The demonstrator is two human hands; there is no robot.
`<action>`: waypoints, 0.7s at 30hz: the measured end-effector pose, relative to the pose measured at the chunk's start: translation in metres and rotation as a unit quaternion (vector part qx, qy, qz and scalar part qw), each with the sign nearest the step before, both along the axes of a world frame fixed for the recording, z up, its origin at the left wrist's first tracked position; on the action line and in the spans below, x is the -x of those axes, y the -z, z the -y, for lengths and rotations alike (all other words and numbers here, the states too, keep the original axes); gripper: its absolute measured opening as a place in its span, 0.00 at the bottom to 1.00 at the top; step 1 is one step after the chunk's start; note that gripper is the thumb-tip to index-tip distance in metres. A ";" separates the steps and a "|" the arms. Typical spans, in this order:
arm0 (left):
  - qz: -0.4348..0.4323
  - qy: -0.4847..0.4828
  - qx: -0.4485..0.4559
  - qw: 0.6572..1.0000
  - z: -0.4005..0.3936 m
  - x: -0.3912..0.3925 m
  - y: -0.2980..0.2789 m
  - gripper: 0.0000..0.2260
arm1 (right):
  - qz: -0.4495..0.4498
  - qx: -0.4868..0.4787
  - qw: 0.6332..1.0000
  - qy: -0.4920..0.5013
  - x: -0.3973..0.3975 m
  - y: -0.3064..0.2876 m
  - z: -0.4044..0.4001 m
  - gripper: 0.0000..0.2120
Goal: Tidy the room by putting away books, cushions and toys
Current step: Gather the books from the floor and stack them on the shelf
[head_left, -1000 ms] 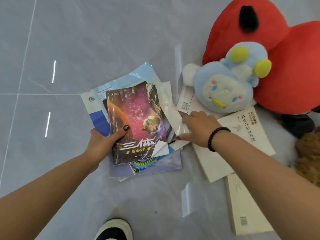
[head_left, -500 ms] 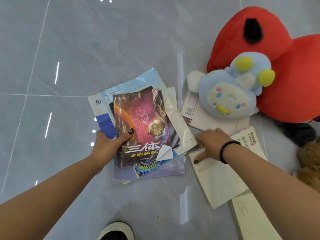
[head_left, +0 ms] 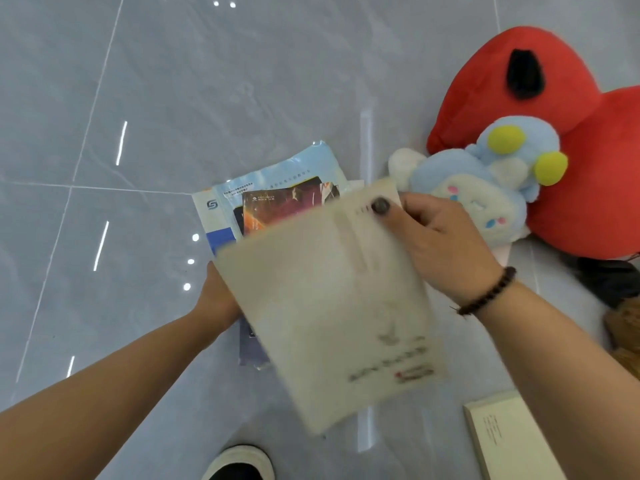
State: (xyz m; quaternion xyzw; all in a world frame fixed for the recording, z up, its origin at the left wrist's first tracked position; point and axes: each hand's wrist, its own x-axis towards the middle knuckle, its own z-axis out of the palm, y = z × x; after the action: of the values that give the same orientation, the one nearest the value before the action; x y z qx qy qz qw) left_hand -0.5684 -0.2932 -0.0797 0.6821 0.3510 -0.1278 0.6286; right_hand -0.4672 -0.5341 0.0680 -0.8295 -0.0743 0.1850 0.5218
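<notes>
The cream book [head_left: 332, 306] is pinched by the right hand [head_left: 446, 247]; it should be squared onto the stack [head_left: 277, 181] gripped by the left hand [head_left: 218, 296] at nine o'clock.

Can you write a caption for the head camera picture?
Right hand lifts a cream book over the stack held by the left hand.

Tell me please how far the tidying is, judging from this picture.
Done: several books are gathered in a stack that the left hand holds. In hand: the right hand grips a cream book over that stack. Left: another pale book, the blue plush toy and the red cushion lie on the floor.
</notes>
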 end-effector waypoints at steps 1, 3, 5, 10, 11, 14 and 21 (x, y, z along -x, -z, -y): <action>0.012 0.003 0.008 1.000 -0.004 0.001 0.000 0.13 | 0.000 -0.020 0.999 0.031 -0.007 0.003 -0.014 0.23; 0.033 0.008 0.029 0.999 -0.015 0.003 -0.004 0.13 | -0.004 -0.031 0.997 0.075 -0.020 0.018 -0.039 0.25; 0.026 -0.029 0.096 0.995 -0.024 0.005 -0.012 0.16 | -0.006 0.010 0.996 0.091 -0.031 0.034 -0.058 0.27; -0.102 -0.034 0.295 0.949 -0.054 0.006 -0.014 0.34 | -0.158 0.068 0.966 0.194 -0.040 0.080 -0.064 0.25; -0.118 -0.009 0.331 0.936 -0.057 0.002 -0.016 0.36 | -0.182 0.056 0.960 0.204 -0.038 0.088 -0.060 0.24; -0.122 0.036 0.339 0.932 -0.060 -0.003 -0.020 0.35 | -0.217 0.026 0.960 0.175 -0.019 0.096 -0.050 0.18; -0.107 0.038 0.225 0.968 -0.050 -0.003 -0.012 0.26 | -0.207 0.106 0.972 0.038 0.056 0.087 -0.024 0.09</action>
State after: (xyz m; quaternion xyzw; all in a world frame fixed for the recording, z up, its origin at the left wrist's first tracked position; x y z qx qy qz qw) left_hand -0.5656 -0.2428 -0.0673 0.5184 0.3526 -0.2997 0.7191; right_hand -0.5228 -0.5100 -0.0195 -0.8260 0.0869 0.3399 0.4411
